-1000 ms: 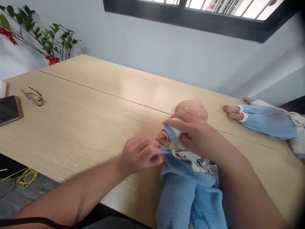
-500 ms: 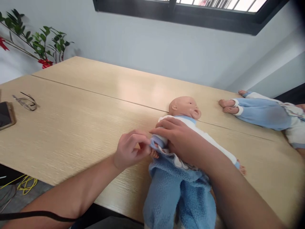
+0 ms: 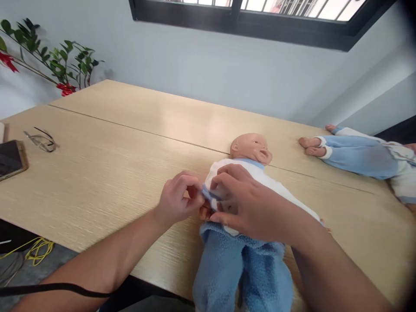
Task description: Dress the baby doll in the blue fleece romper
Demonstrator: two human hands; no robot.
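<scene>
A baby doll (image 3: 251, 148) lies face up on the wooden table (image 3: 130, 143), dressed in a white top and fluffy blue trousers (image 3: 242, 273). My left hand (image 3: 177, 201) pinches the blue cuff of the doll's sleeve (image 3: 208, 192) at its near side. My right hand (image 3: 247, 203) lies over the doll's chest and arm, its fingers closed on the same sleeve, next to the left hand. The doll's small hand is mostly hidden between my fingers.
A second doll in blue trousers (image 3: 354, 154) lies at the far right of the table. Glasses (image 3: 42, 139) and a phone (image 3: 11, 158) sit at the left edge. A plant with red flowers (image 3: 55, 65) stands in the back left corner. Yellow cables (image 3: 35, 250) lie on the floor.
The doll went from tilted on its side to flat on its back. My left hand moved from the trousers' waistband up to the sleeve cuff, and both hands closed in on it.
</scene>
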